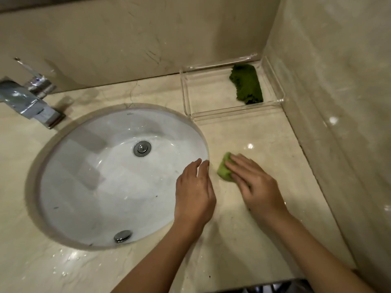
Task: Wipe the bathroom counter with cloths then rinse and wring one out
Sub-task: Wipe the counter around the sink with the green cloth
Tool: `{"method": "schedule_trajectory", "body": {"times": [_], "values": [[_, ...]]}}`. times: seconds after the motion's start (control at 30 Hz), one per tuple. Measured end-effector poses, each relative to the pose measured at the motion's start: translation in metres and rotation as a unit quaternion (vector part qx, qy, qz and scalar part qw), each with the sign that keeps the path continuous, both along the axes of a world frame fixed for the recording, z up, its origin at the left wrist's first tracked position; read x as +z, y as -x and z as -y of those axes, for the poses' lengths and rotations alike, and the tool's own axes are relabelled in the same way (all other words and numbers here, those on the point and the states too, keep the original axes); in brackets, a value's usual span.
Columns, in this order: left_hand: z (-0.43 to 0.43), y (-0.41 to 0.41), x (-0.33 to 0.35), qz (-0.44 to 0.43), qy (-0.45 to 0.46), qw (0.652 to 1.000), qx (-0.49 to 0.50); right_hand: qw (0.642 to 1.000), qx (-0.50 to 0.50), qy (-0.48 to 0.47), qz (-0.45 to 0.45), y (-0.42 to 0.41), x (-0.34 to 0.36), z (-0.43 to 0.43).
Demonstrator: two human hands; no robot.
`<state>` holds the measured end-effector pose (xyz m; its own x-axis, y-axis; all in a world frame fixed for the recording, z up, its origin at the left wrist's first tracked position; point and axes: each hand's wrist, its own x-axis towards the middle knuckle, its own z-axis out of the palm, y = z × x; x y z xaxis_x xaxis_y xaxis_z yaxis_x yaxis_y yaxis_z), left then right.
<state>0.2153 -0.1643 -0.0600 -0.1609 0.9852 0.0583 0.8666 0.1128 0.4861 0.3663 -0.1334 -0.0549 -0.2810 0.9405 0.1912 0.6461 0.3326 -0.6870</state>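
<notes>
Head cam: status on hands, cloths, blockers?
Right hand flat on light green cloth, pressing it to counter beside sink. Left hand open at sink rim. Dark green cloth lies in clear tray. Nothing blocks the cloth.

Flat left grip, right grip pressing down, fingers straight

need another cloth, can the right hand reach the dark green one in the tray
Probably yes: the dark green cloth lies uncovered in the open clear tray, nothing between it and the right hand.
</notes>
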Motion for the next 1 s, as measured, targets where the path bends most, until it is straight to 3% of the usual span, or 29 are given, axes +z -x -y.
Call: {"method": "schedule_trajectory", "body": {"times": [0.2, 0.37, 0.5, 0.6, 0.7, 0.8, 0.9, 1.0], "values": [[0.003, 0.002, 0.004, -0.012, -0.017, 1.0, 0.0, 0.991, -0.135, -0.002, 0.006, -0.037, 0.002, -0.005], [0.031, 0.033, 0.01, -0.027, -0.001, 1.0, -0.013, 1.0, 0.003, 0.007, -0.005, 0.023, -0.006, 0.002], [0.052, 0.056, 0.003, -0.033, 0.034, 0.999, -0.022, 0.991, 0.127, 0.04, -0.018, 0.0, -0.001, 0.057], [0.051, 0.049, 0.004, -0.044, 0.015, 0.998, -0.032, 0.997, 0.063, 0.043, -0.019, -0.036, 0.005, 0.055], [0.053, 0.051, 0.002, -0.029, 0.01, 0.999, -0.023, 0.999, -0.038, 0.027, -0.025, -0.015, 0.005, 0.028], [0.055, 0.053, -0.002, -0.009, 0.016, 1.0, -0.013, 0.999, 0.031, 0.013, -0.018, 0.031, -0.001, 0.041], [0.057, 0.054, -0.002, 0.006, 0.017, 1.0, -0.024, 0.99, 0.14, 0.022, -0.012, 0.022, -0.001, 0.089], [0.057, 0.055, -0.004, 0.007, 0.021, 0.999, -0.033, 0.995, 0.095, 0.004, -0.003, -0.028, -0.003, 0.102]]}}
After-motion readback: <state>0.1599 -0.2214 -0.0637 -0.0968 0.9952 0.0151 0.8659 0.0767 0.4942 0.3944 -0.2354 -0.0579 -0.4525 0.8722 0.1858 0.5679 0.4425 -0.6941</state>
